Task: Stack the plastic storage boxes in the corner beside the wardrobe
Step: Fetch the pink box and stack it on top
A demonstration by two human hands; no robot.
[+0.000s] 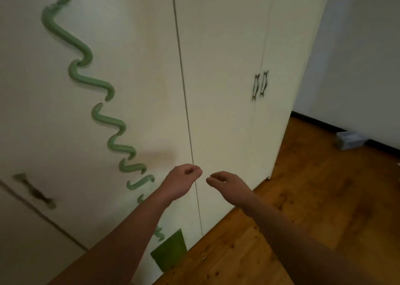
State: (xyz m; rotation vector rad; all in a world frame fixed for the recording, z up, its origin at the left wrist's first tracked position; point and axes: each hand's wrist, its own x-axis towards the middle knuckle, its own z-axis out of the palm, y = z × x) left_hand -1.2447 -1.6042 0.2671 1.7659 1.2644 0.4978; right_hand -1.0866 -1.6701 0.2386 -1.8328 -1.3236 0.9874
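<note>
As both hover before the wardrobe (227,68), left hand (181,181), right hand (227,184), grips loosely curled, empty.

The left hand (181,181) and right hand (228,184) are held near each other, not touching, before the white wardrobe (225,68). Fingers are loosely curled and hold nothing. A blurred clear plastic storage box (349,140) sits on the wooden floor (324,198) against the wall (357,57).
</note>
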